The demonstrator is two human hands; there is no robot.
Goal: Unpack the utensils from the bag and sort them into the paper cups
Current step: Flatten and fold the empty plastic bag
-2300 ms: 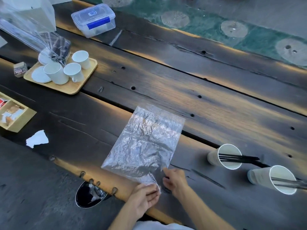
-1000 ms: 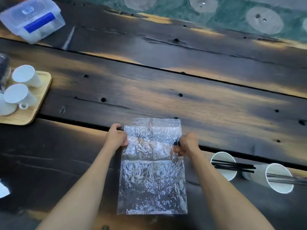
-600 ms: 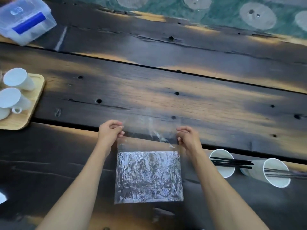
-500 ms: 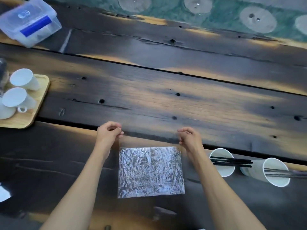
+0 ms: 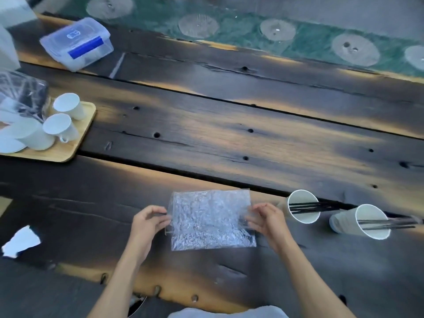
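A crinkled clear plastic bag (image 5: 212, 220), folded into a flat rectangle, lies on the dark wooden table (image 5: 229, 138) in front of me. My left hand (image 5: 148, 222) pinches its left edge and my right hand (image 5: 266, 218) pinches its right edge. To the right, two white paper cups lie on their sides with their mouths toward me. The nearer cup (image 5: 302, 210) holds several thin black utensils (image 5: 312, 206), and the farther cup (image 5: 364, 222) holds more black utensils (image 5: 387, 223). No utensil shows inside the bag.
A wooden tray (image 5: 66, 148) with white mugs (image 5: 60, 127) stands at the left, with another clear bag (image 5: 20, 97) over it. A lidded plastic box (image 5: 76, 45) sits at the back left. A white paper scrap (image 5: 20, 241) lies near the front left edge.
The bag was stretched out long, then folded over toward me into a short rectangle. Both hands have come down from its far edge to pinch its two sides.
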